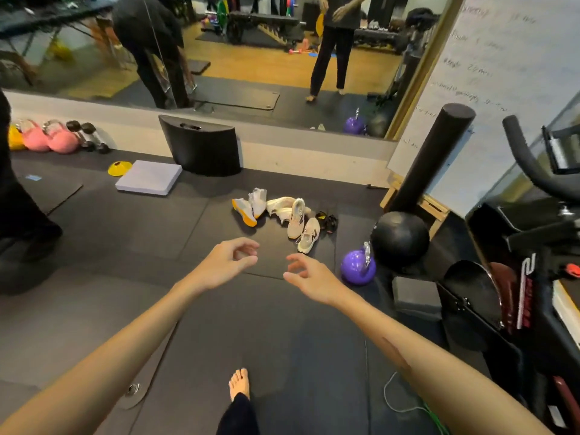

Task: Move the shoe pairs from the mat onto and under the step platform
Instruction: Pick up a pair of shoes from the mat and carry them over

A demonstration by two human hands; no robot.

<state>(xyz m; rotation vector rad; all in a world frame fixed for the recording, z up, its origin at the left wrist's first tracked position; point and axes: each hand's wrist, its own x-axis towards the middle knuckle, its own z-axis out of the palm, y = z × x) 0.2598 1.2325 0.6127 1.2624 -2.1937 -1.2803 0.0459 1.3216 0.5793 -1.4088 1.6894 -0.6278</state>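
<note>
While the black mat (194, 233) carries the shoe pairs (282, 215) bunched ahead and slightly right, both hands reach empty, fingers loosely curled; the right hand (309, 274) sits nearer than the left hand (229, 262)

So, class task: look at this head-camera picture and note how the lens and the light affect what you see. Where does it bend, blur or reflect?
Head view: the wide lens bows straight lines, like the mirror base; edges go soft, so the whiteboard writing is unreadable; the shoes and both hands, left and right, stay fairly sharp; lighting is even, shadows faint.
</note>
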